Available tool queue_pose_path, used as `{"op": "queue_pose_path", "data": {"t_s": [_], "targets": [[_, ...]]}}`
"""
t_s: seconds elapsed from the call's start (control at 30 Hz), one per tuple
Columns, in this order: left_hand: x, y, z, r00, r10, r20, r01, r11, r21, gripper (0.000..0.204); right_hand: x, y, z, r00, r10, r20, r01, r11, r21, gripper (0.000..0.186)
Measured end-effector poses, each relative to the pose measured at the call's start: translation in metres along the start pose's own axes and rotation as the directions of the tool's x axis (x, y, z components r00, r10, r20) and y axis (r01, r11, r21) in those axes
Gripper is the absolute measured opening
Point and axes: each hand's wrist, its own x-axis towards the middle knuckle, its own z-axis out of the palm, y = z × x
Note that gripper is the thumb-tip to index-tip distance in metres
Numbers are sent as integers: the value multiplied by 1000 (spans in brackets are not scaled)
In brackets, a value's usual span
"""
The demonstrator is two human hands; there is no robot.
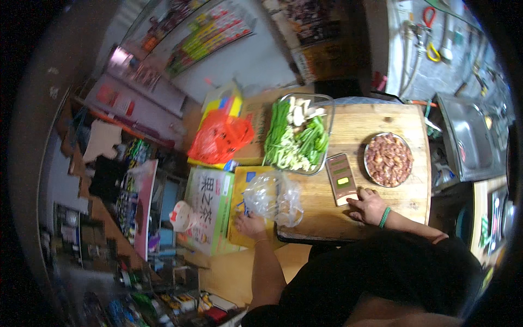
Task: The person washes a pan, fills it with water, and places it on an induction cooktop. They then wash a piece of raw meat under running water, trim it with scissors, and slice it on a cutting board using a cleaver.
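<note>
My left hand (250,225) is closed at the near edge of a crumpled clear plastic bag (269,197), which lies across a yellow box and the table's left edge. My right hand (371,208), with a green beaded band at the wrist, rests on the wooden table (327,218). Its fingers are apart, the tips at the lower corner of a phone (341,177) with a lit screen. Beyond that hand stands a round bowl of cut raw meat (388,159). Farther left, a clear tray (330,122) holds green beans, shredded greens, green peppers and white pieces.
Left of the table are a red plastic bag (220,136) on boxes, a white-and-green carton (210,204) and a pink-and-white cup-shaped object (183,216). A metal sink (474,136) is at the right. Crowded shelves line the far left.
</note>
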Motion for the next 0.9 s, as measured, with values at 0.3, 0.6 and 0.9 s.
{"op": "queue_pose_path", "data": {"t_s": [0.3, 0.6, 0.9], "targets": [[-3, 5, -8, 1000, -13, 12, 13, 999, 36, 33, -1, 4, 4, 997, -34, -72, 34, 999, -6, 44], [0, -2, 2, 996, 76, -55, -76, 997, 12, 32, -1, 3, 5, 997, -27, -66, 28, 999, 20, 45], [-3, 1, 0, 995, 32, -90, -27, 998, 53, 32, -1, 2, 0, 997, 20, 72, -19, 1000, -4, 45]]}}
